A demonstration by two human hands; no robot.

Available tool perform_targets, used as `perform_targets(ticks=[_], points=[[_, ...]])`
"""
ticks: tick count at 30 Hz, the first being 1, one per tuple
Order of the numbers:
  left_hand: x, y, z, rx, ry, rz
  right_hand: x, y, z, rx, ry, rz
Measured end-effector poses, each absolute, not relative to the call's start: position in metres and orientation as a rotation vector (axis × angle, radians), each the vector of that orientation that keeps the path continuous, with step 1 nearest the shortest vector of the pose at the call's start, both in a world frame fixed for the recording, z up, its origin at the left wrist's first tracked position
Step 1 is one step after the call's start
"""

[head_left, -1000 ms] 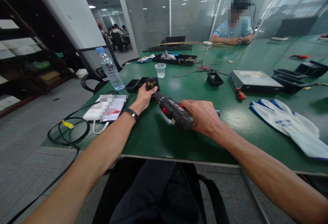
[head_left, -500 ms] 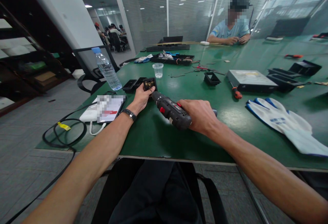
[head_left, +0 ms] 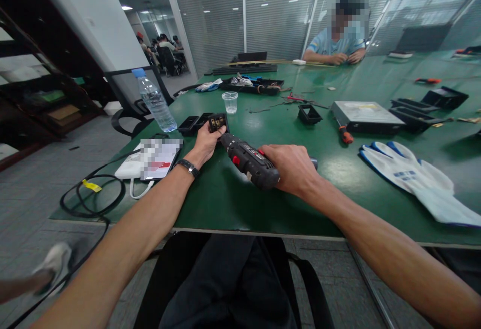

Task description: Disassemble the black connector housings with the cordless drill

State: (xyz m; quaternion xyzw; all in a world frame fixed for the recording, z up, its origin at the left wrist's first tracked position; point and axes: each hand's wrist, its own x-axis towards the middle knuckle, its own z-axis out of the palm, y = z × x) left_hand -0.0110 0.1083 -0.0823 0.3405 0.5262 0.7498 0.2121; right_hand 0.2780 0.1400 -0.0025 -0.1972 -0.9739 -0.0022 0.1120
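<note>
My left hand (head_left: 206, 143) is closed on a small black block with brass-coloured contacts (head_left: 218, 123), holding it above the table. My right hand (head_left: 291, 168) grips the handle of a black cordless drill (head_left: 250, 163) with red buttons. The drill's nose points at the block and sits right by my left thumb; whether the bit touches the block is hidden. Just behind my left hand lie black plastic boxes (head_left: 189, 125). A clear plastic cup (head_left: 230, 103) stands a little beyond the block.
On the left are a water bottle (head_left: 155, 102), a phone (head_left: 161, 160), a white power bank (head_left: 128, 167) and a coiled black cable (head_left: 93, 213). To the right are a white glove (head_left: 417, 181), a screwdriver (head_left: 346, 136) and a metal-cased drive (head_left: 366, 117). A person (head_left: 336, 43) sits across the table (head_left: 240, 213).
My hands, the block and the drill hold nearly the same pose. The view has shifted very slightly. Someone's foot in a light shoe has come into view on the floor at lower left.
</note>
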Motion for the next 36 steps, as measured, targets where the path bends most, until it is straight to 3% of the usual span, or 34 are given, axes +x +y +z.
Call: perform_targets(ticks=[36], points=[[-0.0095, 0.1065, -0.0806, 0.927, 1.463, 2.077, 0.2784, 0.1405, -0.003, -0.594, -2.867, -0.024]])
